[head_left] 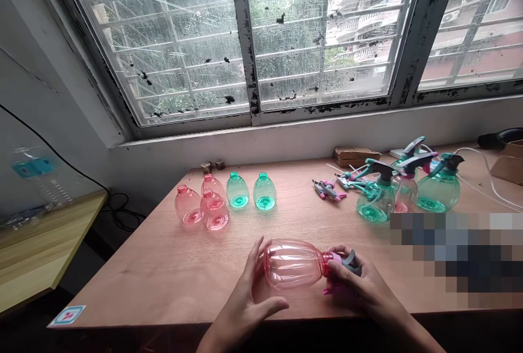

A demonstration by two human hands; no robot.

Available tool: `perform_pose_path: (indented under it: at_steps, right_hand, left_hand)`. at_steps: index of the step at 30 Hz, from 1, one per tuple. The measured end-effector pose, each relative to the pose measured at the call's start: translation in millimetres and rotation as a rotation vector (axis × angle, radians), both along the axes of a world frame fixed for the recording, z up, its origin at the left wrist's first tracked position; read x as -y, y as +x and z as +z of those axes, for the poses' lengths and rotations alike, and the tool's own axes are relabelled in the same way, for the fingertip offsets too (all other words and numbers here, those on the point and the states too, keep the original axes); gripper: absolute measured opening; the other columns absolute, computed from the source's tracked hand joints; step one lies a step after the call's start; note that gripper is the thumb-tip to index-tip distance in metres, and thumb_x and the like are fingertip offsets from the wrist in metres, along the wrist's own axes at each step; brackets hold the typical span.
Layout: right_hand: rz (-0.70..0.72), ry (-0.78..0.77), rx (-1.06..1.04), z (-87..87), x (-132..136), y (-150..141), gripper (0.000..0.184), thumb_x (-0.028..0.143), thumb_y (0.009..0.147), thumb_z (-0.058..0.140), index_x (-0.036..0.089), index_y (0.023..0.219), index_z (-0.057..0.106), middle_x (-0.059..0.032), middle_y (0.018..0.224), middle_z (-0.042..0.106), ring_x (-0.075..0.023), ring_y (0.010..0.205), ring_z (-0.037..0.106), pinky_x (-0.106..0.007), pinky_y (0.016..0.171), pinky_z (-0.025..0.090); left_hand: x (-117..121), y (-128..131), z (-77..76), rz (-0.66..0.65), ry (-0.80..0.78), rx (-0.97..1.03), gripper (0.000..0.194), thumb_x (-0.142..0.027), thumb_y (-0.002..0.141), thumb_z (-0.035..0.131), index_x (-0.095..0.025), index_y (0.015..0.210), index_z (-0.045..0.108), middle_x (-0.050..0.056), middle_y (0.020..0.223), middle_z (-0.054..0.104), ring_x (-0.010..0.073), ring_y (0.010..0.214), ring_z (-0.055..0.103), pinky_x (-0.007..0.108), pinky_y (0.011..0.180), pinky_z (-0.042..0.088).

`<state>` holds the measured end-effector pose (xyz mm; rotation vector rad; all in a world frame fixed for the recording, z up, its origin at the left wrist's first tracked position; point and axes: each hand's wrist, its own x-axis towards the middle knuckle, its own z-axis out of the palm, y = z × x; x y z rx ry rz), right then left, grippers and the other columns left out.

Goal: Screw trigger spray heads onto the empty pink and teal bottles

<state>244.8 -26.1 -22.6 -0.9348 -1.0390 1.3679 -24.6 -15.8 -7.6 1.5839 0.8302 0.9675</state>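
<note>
Pink bottle (293,263) is held sideways over the near side of the table (155,293), neck toward the right hand (368,282), which grips around the neck and the grey-and-pink spray head (350,262). The left hand (249,296) spreads open by the base — contact there is hard to tell. Good handling probably means cupping the base lightly and keeping neck and head in line — a hard squeeze could flex the wall.

The held bottle (294,264) looks like glossy plastic, the tabletop (159,274) smooth wood, the window frame (244,31) rough metal.
</note>
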Motion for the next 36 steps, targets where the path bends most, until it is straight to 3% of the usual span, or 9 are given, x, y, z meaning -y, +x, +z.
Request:
perform_pose_path:
  at_steps: [5,8,12,16,22,26,30,33,36]
  right_hand:
    - [0.015,-0.016,0.021,2.9,1.3,0.4,0.04,0.048,0.081,0.079,0.018,0.098,0.06,-0.001,0.064,0.073,-0.0198,0.058,0.07,-0.033,0.065,0.057]
    - [0.03,0.004,0.033,3.0,1.0,1.2,0.038,0.048,0.083,0.077,0.018,0.098,0.06,-0.001,0.064,0.073,-0.0196,0.059,0.069,-0.033,0.066,0.057]
    - [0.038,0.022,0.043,1.3,-0.1,1.9,0.036,0.047,0.084,0.075,0.018,0.099,0.06,-0.0016,0.064,0.072,-0.0201,0.059,0.068,-0.037,0.067,0.058]
    - [0.039,0.023,0.031,0.2,-0.1,1.8,0.036,0.047,0.084,0.076,0.018,0.099,0.059,-0.0017,0.065,0.072,-0.0198,0.06,0.068,-0.037,0.068,0.059]
    - [0.041,0.015,0.026,0.7,0.2,2.5,0.036,0.046,0.085,0.076,0.018,0.1,0.06,-0.0017,0.065,0.073,-0.019,0.059,0.069,-0.035,0.067,0.059]
    - [0.036,0.02,0.027,1.2,-0.4,2.2,0.038,0.047,0.084,0.076,0.018,0.102,0.059,-0.002,0.064,0.074,-0.0196,0.059,0.069,-0.035,0.065,0.059]
    - [0.032,0.02,0.03,0.8,0.0,1.3,0.038,0.048,0.084,0.076,0.017,0.1,0.06,-0.0022,0.064,0.073,-0.0191,0.058,0.069,-0.035,0.066,0.059]
    - [0.02,-0.002,0.02,0.3,0.5,0.8,0.037,0.046,0.082,0.078,0.018,0.099,0.062,-0.001,0.068,0.072,-0.0173,0.059,0.067,-0.034,0.065,0.06]
    - [0.002,-0.017,0.005,0.3,0.7,0.8,0.036,0.046,0.081,0.08,0.018,0.098,0.065,-0.0005,0.073,0.071,-0.0159,0.061,0.066,-0.032,0.064,0.061]
  left_hand:
    - [0.3,-0.2,3.4,-0.013,-0.125,0.058,0.096,-0.03,0.08,0.083,-0.036,0.157,0.025,0.006,0.165,0.032,0.0327,0.15,0.031,0.047,0.122,0.031]
    - [1.7,-0.4,6.6,-0.005,-0.073,0.0,0.09,-0.028,0.08,0.083,-0.038,0.154,0.033,0.003,0.166,0.03,0.0321,0.151,0.029,0.046,0.125,0.025]
    - [2.4,0.5,5.0,-0.011,0.005,-0.026,0.089,-0.026,0.087,0.077,-0.046,0.155,0.023,-0.002,0.167,0.026,0.0276,0.153,0.025,0.046,0.127,0.016]
    - [1.4,0.0,2.6,-0.04,-0.071,0.052,0.108,-0.028,0.081,0.083,-0.041,0.159,0.009,0.002,0.168,0.025,0.0289,0.153,0.024,0.047,0.126,0.023]
    - [1.0,-3.3,4.5,-0.021,-0.068,-0.028,0.092,-0.033,0.082,0.081,-0.034,0.157,0.028,0.005,0.166,0.03,0.0337,0.151,0.03,0.049,0.125,0.024]
    - [1.5,-1.4,4.2,-0.035,0.005,-0.046,0.092,-0.031,0.087,0.076,-0.043,0.157,0.018,0.003,0.168,0.023,0.0319,0.148,0.037,0.051,0.125,0.022]
    - [1.6,0.2,3.7,-0.059,-0.044,0.01,0.107,-0.034,0.081,0.081,-0.041,0.159,0.008,0.007,0.165,0.031,0.0305,0.142,0.045,0.049,0.121,0.031]
    - [1.9,-1.1,4.5,-0.031,-0.11,-0.001,0.109,-0.038,0.076,0.086,-0.031,0.16,0.017,0.013,0.153,0.049,0.0329,0.136,0.051,0.05,0.118,0.036]
    - [2.2,-2.5,5.8,0.004,-0.089,-0.07,0.099,-0.037,0.078,0.084,-0.03,0.158,0.026,0.012,0.156,0.045,0.0336,0.141,0.045,0.05,0.12,0.031]
